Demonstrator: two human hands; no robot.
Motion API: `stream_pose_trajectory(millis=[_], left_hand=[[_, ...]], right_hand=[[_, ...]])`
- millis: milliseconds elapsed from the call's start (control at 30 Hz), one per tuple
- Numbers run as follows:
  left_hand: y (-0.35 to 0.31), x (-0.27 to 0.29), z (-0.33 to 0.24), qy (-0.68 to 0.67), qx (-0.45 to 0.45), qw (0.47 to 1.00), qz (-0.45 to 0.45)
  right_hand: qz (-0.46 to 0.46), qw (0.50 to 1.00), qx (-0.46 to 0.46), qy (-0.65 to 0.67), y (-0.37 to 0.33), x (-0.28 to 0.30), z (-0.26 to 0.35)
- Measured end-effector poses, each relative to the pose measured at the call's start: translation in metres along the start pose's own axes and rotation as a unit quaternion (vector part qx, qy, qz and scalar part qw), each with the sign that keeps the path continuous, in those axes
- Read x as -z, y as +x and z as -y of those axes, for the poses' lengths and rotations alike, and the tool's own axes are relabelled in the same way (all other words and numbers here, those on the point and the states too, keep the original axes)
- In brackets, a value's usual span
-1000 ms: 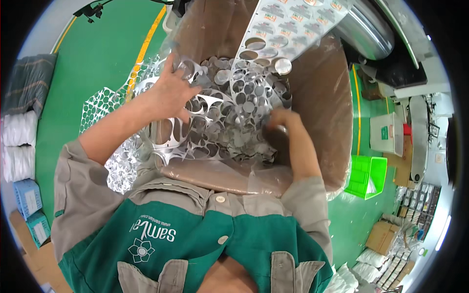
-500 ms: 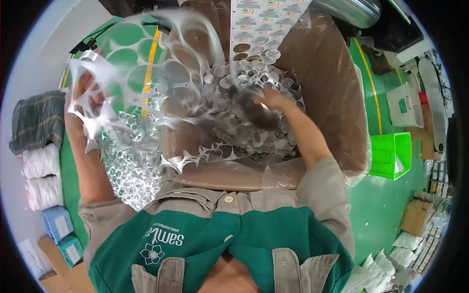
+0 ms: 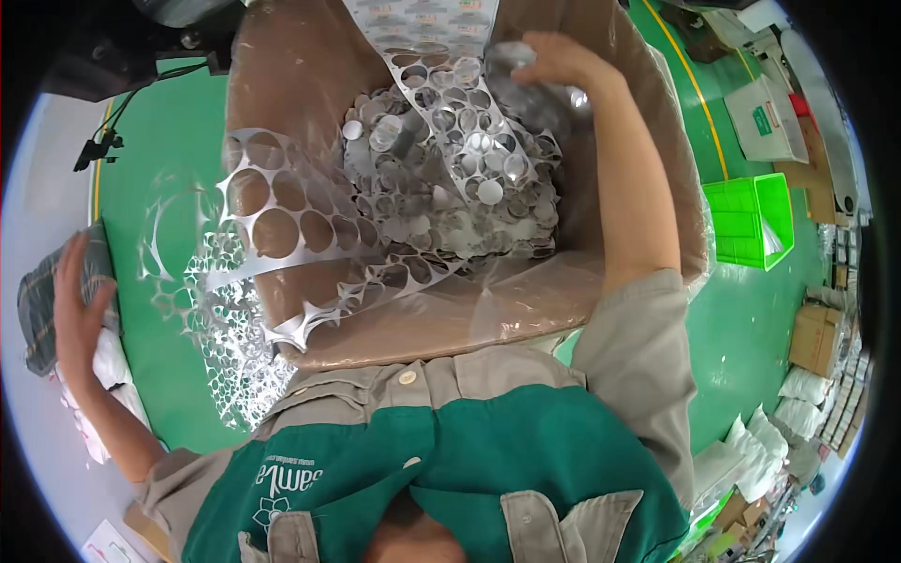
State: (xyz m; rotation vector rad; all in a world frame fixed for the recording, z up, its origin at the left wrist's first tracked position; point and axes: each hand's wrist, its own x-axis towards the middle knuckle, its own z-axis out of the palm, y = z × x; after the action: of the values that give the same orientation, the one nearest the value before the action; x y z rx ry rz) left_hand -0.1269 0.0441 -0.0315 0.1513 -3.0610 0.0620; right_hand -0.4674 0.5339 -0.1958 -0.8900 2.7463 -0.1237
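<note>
My left hand is stretched out at the left, empty, with its fingers apart. My right hand is at the far right part of a large carton, its fingers curled at a dark, smeared thing that I cannot make out. Beside it, a strip of printed foil hangs into the carton, its lower part punched with round holes. Loose silvery discs are heaped below the strip. A foil web with round holes trails over the carton's left edge, partly blurred.
Scrap foil webbing is piled on the green floor left of the carton. A bright green crate and a white bin stand to the right. Dark machine parts are at the upper left.
My left hand has let go of the foil web and moved out left and nearer. My right hand has moved farther away with the dark thing. The punched strip now reaches lower over the discs.
</note>
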Motion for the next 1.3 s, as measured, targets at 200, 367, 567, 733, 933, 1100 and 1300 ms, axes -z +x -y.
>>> stream_pose_trajectory(millis=[200,367,567,733,933,1100,1300], left_hand=[[0.136,-0.054,-0.229,-0.34,-0.321,0.851,0.24],[0.162,-0.289,-0.337,-0.154,-0.358,0.764,0.514],[0.087,-0.458,-0.403,-0.344,-0.128,0.779,0.508],[0.085,-0.449,-0.412,-0.545,0.039,0.739,0.393],[0.19,-0.317,-0.35,-0.459,-0.135,0.827,0.294],[0.204,-0.185,-0.263,-0.593,0.041,0.75,0.289],[0.172,-0.142,-0.207,-0.741,0.055,0.646,0.172]], right_hand=[[-0.06,0.993,-0.064,-0.075,-0.038,0.028,-0.026],[-0.109,0.991,-0.072,0.027,-0.078,-0.02,-0.032],[-0.137,0.98,-0.117,0.086,-0.097,-0.016,-0.04],[-0.174,0.976,-0.102,0.084,-0.103,0.002,-0.042],[-0.246,0.96,-0.098,0.09,-0.097,-0.002,-0.049],[-0.223,0.734,0.031,0.641,-0.117,0.044,-0.02],[-0.044,0.551,0.039,0.833,-0.057,-0.054,-0.025]])
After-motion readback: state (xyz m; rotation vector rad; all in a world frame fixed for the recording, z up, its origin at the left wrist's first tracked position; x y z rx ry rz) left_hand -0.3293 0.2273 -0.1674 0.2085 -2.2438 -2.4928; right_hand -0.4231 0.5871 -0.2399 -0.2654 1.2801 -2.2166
